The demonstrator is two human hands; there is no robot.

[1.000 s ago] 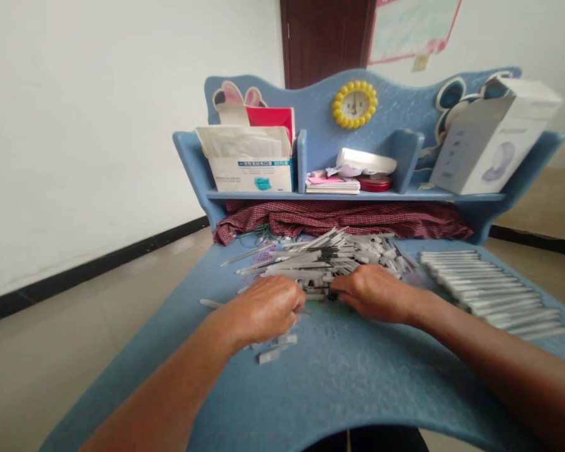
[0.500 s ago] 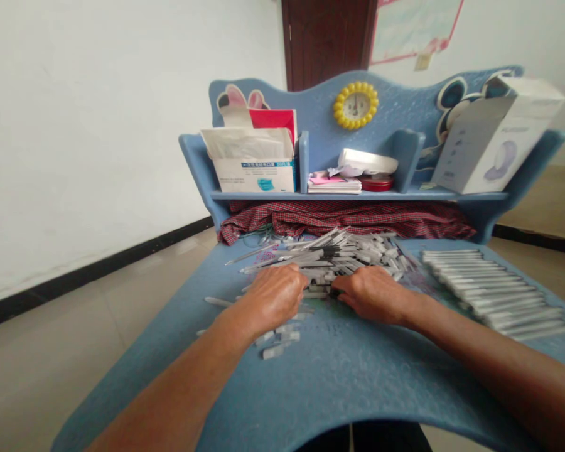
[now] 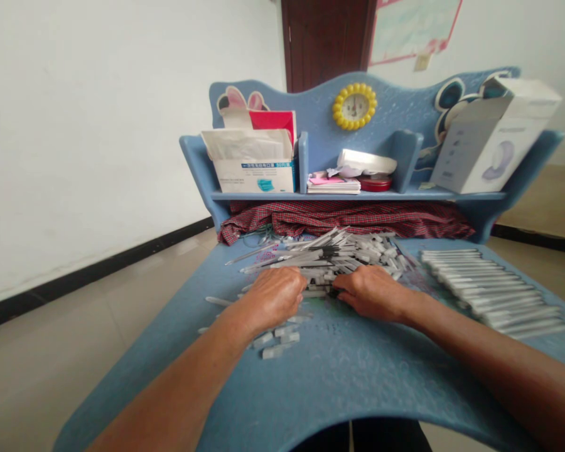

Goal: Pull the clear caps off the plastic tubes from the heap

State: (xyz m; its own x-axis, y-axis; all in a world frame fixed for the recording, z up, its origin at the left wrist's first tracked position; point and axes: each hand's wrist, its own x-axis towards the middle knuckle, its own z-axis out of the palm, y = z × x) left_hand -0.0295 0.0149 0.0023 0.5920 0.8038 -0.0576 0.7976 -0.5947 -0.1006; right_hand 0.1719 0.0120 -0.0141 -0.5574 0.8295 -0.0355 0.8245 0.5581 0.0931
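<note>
Left hand (image 3: 279, 294) and right hand (image 3: 373, 292), curled, grip unclear, have barely shifted at six o'clock of slender grey-white plastic pen parts (image 3: 341, 250); progress seems slight.

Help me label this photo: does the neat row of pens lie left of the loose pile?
No, the neat row of pens lies to the right of the loose pile.

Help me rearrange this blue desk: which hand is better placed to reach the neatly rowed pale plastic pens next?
Likely the right hand: the rowed pens lie beside its forearm; the left hand is farther.
</note>
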